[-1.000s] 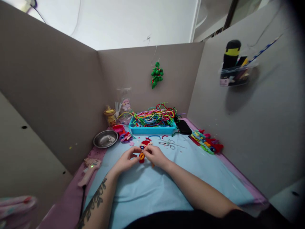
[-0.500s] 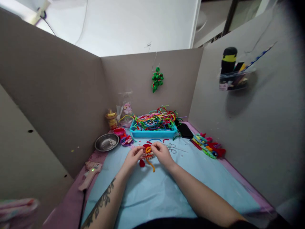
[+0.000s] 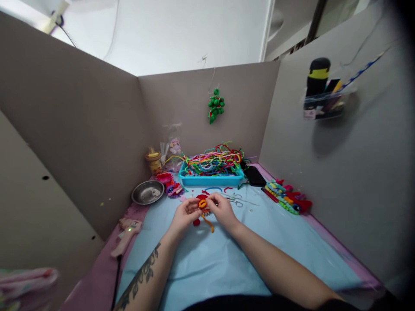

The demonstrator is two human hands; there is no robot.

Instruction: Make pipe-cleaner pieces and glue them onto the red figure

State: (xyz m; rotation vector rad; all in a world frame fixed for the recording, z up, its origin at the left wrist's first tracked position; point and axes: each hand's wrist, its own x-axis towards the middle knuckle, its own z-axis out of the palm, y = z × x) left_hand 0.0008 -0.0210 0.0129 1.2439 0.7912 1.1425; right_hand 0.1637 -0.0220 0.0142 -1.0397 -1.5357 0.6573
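Observation:
Between my two hands is a small red and orange pipe-cleaner figure, with an orange ring on its front and striped rows below. An orange strand hangs down from it, and a round red piece shows under my left fingers. My left hand is closed on the figure's left side, thumb toward its lower edge. On the upper right, my right hand pinches it between thumb and fingers. Just behind my right hand lie scissors on the blue cloth.
A blue tray heaped with colourful pipe cleaners stands at the back, beside a black phone. To the left are a metal bowl and a pink glue gun. Finished fuzzy pieces lie right. Grey panels enclose three sides.
My left fingers have shifted around the figure, spreading slightly, and its orange ring now faces me more. The whole view has swung a little left.

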